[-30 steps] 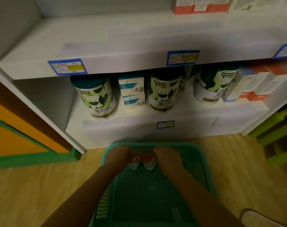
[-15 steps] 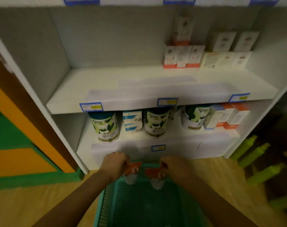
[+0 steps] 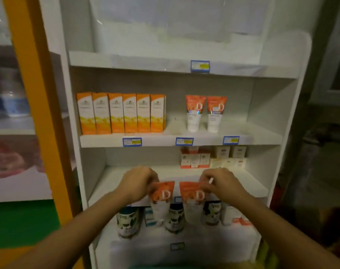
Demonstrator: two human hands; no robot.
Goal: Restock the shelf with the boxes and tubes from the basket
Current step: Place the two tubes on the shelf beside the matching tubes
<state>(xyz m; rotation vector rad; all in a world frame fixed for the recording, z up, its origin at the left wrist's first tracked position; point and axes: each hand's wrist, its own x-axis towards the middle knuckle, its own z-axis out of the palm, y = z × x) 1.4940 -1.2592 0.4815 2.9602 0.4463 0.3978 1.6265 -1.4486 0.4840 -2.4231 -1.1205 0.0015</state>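
Observation:
My left hand (image 3: 139, 183) grips an orange-and-white tube (image 3: 162, 200) by its flat top end, cap hanging down. My right hand (image 3: 220, 184) holds a second matching tube (image 3: 193, 202) the same way. Both tubes hang side by side in front of the white shelf unit (image 3: 289, 117), level with its lower-middle board. On the board above stand two identical tubes (image 3: 206, 113) to the right and a row of several orange boxes (image 3: 121, 113) to the left. A thin green strip of the basket (image 3: 184, 266) shows at the bottom edge.
Small white and orange boxes (image 3: 211, 158) sit at the back right of the lower-middle board. Round tins (image 3: 129, 224) and small boxes fill the bottom board. An orange post (image 3: 39, 94) stands to the left of the unit. Blue price tags (image 3: 184, 141) mark the shelf edges.
Both hands have lifted the two tubes out of the basket and up in front of the shelves. My view has tilted up, so the higher boards now show.

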